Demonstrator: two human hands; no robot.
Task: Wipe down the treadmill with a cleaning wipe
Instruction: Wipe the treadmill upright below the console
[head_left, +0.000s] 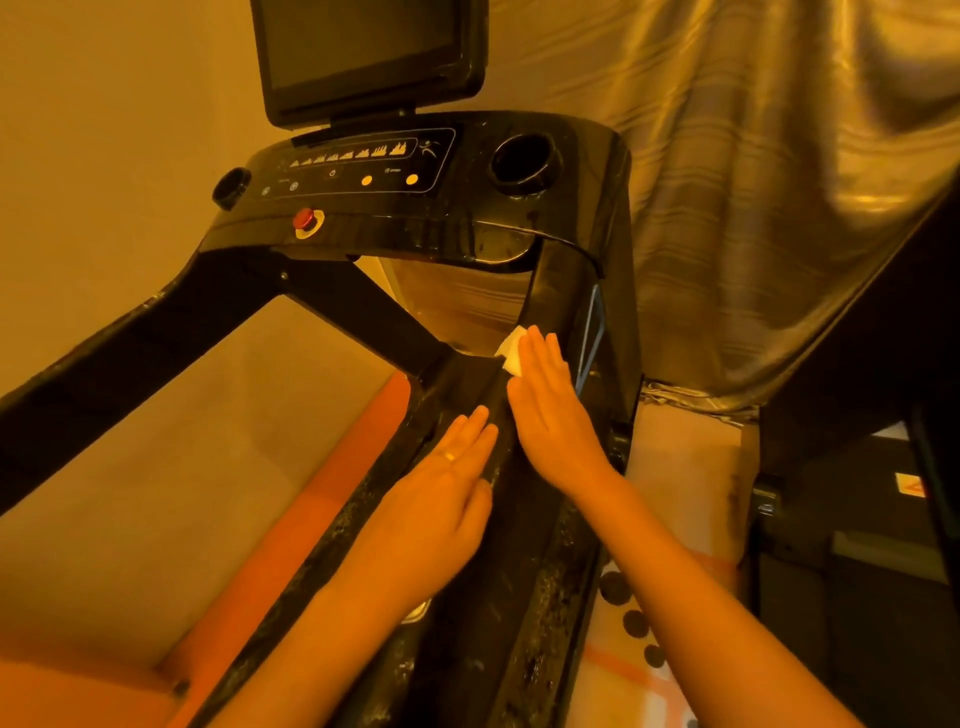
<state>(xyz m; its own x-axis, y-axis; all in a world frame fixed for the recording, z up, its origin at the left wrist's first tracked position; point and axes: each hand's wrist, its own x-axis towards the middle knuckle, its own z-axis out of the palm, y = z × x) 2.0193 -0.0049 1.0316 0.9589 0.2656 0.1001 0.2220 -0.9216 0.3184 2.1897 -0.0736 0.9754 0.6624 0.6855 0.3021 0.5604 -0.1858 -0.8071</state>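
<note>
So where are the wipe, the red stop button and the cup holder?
wipe (511, 352): head view, exposed white corner.
red stop button (304, 218): head view, red cap.
cup holder (555, 166): head view, right rim.

Right hand (550, 410) presses wipe (510, 354) flat on treadmill (519, 509) handrail.

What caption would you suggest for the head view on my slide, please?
Right hand presses a white wipe on the treadmill handrail while the left hand rests flat beside it.
</note>
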